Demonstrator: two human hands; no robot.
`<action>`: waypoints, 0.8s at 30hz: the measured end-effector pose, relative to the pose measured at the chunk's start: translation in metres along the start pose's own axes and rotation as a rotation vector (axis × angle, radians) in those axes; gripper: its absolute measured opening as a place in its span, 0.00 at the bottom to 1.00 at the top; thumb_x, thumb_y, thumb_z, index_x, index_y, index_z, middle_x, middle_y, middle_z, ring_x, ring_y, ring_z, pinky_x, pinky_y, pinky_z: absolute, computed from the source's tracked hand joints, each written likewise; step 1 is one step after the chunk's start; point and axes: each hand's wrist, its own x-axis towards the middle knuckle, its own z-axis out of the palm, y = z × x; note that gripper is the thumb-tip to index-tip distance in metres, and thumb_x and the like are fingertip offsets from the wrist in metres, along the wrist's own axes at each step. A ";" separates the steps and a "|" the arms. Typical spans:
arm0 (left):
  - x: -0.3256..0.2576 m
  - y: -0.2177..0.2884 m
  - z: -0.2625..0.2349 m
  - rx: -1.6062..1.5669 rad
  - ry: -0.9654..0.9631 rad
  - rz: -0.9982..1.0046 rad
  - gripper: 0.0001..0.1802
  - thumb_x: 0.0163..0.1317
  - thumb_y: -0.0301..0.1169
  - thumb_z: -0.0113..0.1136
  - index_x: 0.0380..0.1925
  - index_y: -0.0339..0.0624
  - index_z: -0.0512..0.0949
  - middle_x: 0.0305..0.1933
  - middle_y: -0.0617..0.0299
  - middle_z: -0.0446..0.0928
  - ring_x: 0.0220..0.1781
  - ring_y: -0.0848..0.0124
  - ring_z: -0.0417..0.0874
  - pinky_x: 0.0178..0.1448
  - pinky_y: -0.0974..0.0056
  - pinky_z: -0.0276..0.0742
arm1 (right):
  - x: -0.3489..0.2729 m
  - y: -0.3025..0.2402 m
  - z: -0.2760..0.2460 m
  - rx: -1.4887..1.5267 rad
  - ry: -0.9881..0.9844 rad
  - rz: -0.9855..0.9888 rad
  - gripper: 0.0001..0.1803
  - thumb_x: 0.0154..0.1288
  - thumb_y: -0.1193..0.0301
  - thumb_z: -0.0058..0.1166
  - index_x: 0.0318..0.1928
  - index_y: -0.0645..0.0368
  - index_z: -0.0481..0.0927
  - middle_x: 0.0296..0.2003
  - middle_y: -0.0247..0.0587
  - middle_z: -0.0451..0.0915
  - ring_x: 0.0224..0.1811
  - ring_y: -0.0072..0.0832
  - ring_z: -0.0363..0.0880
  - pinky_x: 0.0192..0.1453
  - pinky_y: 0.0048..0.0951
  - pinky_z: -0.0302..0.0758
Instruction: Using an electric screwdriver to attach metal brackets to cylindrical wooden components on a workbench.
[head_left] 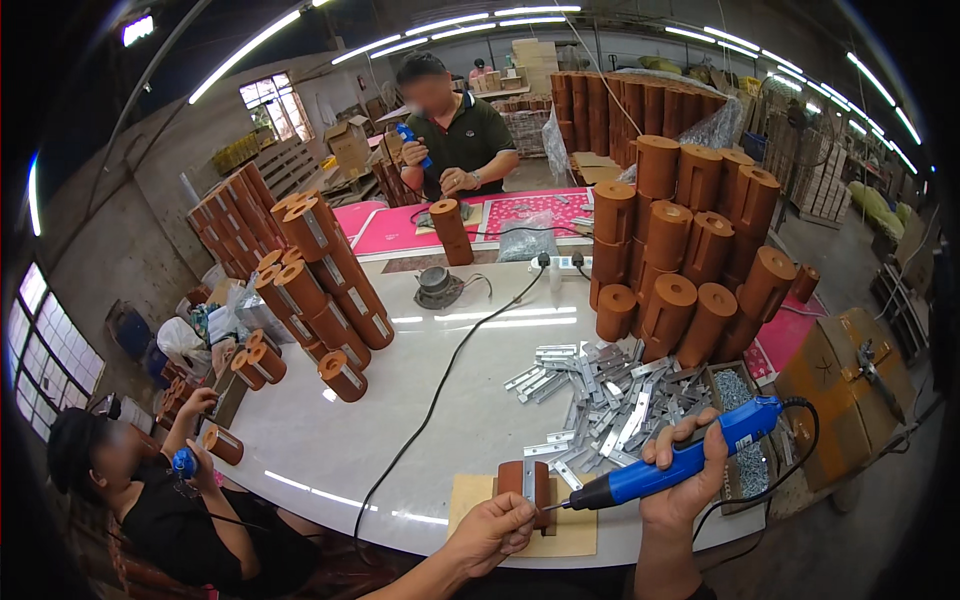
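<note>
Workpiece: one brown cylinder (pixel 543 488), lying on its side on a tan board (pixel 468 496) at the near edge, a metal strip (pixel 528 480) along its upper face.
Left hand: my left hand (pixel 493 531) is at the workpiece, thumb and forefinger bent in at the near end of the strip; I cannot tell whether they pinch anything.
Right hand: my right hand (pixel 688 478) grips a blue electric screwdriver (pixel 640 480), held almost level, its bit pointing left, close to my left fingertips; contact between bit and workpiece cannot be confirmed.
Table: pale, glossy tabletop (pixel 300 430), reflecting the lamps; a black cord (pixel 425 412) crosses it to a white power strip (pixel 568 263).
Loose stock: a heap of metal pieces (pixel 625 405) beyond the screwdriver; just right of it, an open box (pixel 728 500) of small metal parts.
Stacks: brown cylinders piled at left (pixel 345 285) and right (pixel 672 240).
Co-workers: one person (pixel 470 135) across the table and one (pixel 170 530) at left, each with a blue tool raised.
Room: workshop with strip lamps (pixel 245 57), a barred window (pixel 50 365) at left, a cardboard carton (pixel 815 400) at right.
</note>
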 end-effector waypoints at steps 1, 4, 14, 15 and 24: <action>-0.004 -0.002 0.001 -0.002 0.008 0.008 0.07 0.69 0.30 0.58 0.35 0.38 0.74 0.27 0.64 0.73 0.22 0.78 0.66 0.24 0.74 0.62 | -0.003 0.000 -0.001 0.004 0.003 0.011 0.12 0.69 0.58 0.52 0.44 0.50 0.70 0.28 0.35 0.76 0.21 0.25 0.74 0.31 0.32 0.74; -0.012 -0.006 0.008 0.042 0.088 0.052 0.05 0.68 0.25 0.57 0.40 0.36 0.77 0.32 0.58 0.77 0.24 0.77 0.67 0.26 0.75 0.63 | -0.013 -0.001 0.001 0.014 0.014 0.025 0.13 0.69 0.58 0.53 0.45 0.50 0.70 0.28 0.35 0.76 0.21 0.25 0.74 0.31 0.33 0.74; -0.038 -0.035 0.004 -0.017 -0.044 0.045 0.08 0.68 0.25 0.56 0.45 0.35 0.75 0.38 0.52 0.80 0.25 0.77 0.72 0.26 0.75 0.65 | -0.060 -0.024 0.003 -0.031 -0.020 -0.049 0.14 0.69 0.58 0.52 0.46 0.51 0.68 0.29 0.35 0.75 0.21 0.25 0.73 0.31 0.33 0.73; -0.039 -0.038 0.002 -0.008 -0.060 0.041 0.08 0.69 0.26 0.56 0.45 0.36 0.75 0.39 0.52 0.81 0.24 0.77 0.71 0.25 0.76 0.65 | -0.064 -0.026 0.003 -0.028 -0.026 -0.053 0.13 0.70 0.58 0.52 0.46 0.51 0.68 0.29 0.35 0.75 0.21 0.25 0.73 0.31 0.33 0.73; -0.055 -0.049 0.009 0.086 -0.015 0.108 0.09 0.72 0.34 0.53 0.37 0.40 0.72 0.29 0.62 0.74 0.21 0.80 0.64 0.22 0.76 0.58 | -0.079 -0.033 0.019 -0.048 -0.122 -0.067 0.14 0.69 0.58 0.53 0.46 0.51 0.68 0.29 0.36 0.75 0.21 0.25 0.74 0.32 0.33 0.74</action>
